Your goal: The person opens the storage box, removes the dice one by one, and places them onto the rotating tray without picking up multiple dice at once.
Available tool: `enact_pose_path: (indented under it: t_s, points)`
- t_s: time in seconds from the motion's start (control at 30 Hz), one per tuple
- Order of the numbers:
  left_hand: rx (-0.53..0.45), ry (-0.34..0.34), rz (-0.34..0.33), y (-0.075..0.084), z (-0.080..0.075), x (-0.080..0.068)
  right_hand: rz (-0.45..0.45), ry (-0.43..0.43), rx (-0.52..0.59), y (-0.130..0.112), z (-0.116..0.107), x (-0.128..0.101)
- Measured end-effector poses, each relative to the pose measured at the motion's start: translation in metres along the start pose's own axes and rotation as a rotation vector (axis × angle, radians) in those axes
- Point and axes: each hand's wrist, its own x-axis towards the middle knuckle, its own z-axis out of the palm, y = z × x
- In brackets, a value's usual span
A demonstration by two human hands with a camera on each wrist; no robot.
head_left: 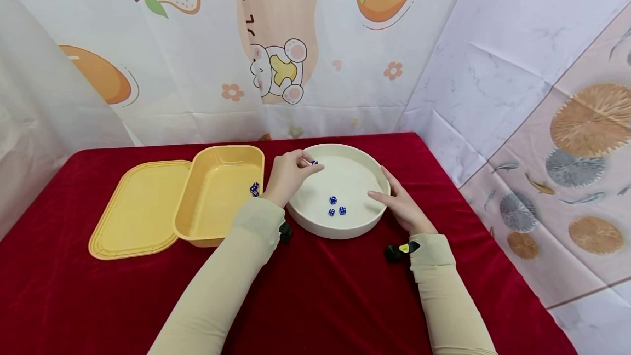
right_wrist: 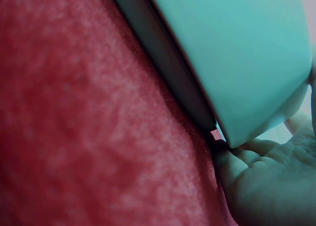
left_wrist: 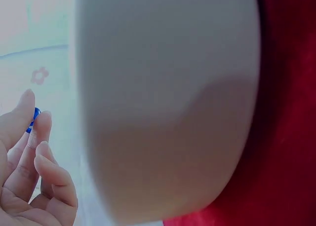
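Observation:
A blue die with light pips is pinched between the thumb and fingertips of my left hand, over the left side of a round, cream-white tray. The left wrist view shows the same die between thumb and index finger, partly covered by them. My right hand grips the tray's right side, thumb over the rim. In the right wrist view, fingers of the right hand lie against the tray's outer wall and lower edge. Three more blue dice lie on the tray's floor towards the front.
Left of the tray stands a yellow rectangular box, with blue dice at its right side, partly near the left wrist. A flat yellow lid lies beside the box. Red cloth covers the table; printed curtains hang behind.

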Motion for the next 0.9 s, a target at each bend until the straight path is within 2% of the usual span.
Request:
enact_pose_path:
  t_s: [0.27, 0.5, 0.9]
  points:
    - [0.023, -0.038, -0.007, -0.004, 0.021, -0.002, -0.001, 0.001, 0.000, 0.000, 0.000, 0.000]
    - [0.093, -0.091, -0.042, -0.011, 0.033, 0.000, -0.004, 0.001, -0.006, -0.001, 0.000, -0.001]
    - [0.245, -0.099, -0.038, -0.016, 0.042, -0.003, -0.010, 0.000, -0.012, -0.001, 0.001, -0.001]
